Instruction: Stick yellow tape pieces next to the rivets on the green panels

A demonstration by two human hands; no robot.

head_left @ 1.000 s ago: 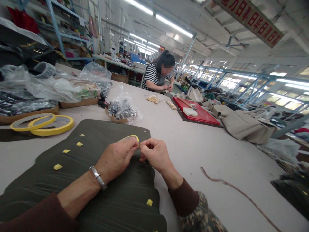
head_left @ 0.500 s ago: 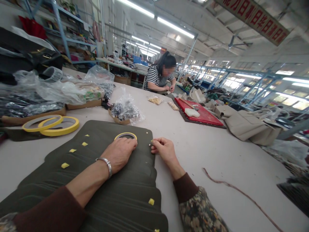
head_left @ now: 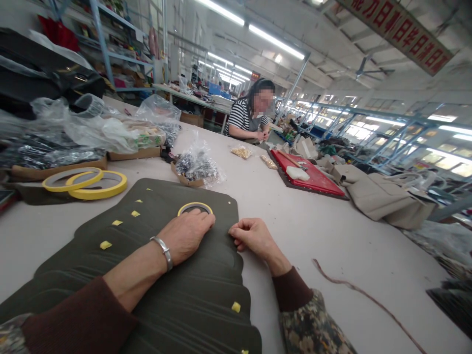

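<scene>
Several dark green flat pieces (head_left: 155, 290) lie overlapped in a stepped stack on the table, with small yellow tape pieces (head_left: 105, 245) stuck along both sides. My left hand (head_left: 188, 235), with a silver bangle at the wrist, rests on the top piece. Its curled fingers grip the near side of a yellow tape roll (head_left: 184, 207) and hide part of it. At the right edge of that same piece, my right hand (head_left: 254, 238) is closed in a pinch. What lies between its fingertips is hidden. A small shiny dot (head_left: 229, 202) shows near the piece's far right corner.
Two more yellow tape rolls (head_left: 98, 184) lie at left. Beyond the stack sits a small box with a plastic bag of dark parts (head_left: 197, 164). Bags of gold-coloured parts (head_left: 241, 152), a red board (head_left: 313, 172) and beige bags (head_left: 379, 194) lie farther off. A co-worker (head_left: 249, 115) sits across.
My right hand has come slightly nearer along the piece's edge, and the yellow bit at its fingertips no longer shows. My left hand stays at the roll. The co-worker's head has lifted.
</scene>
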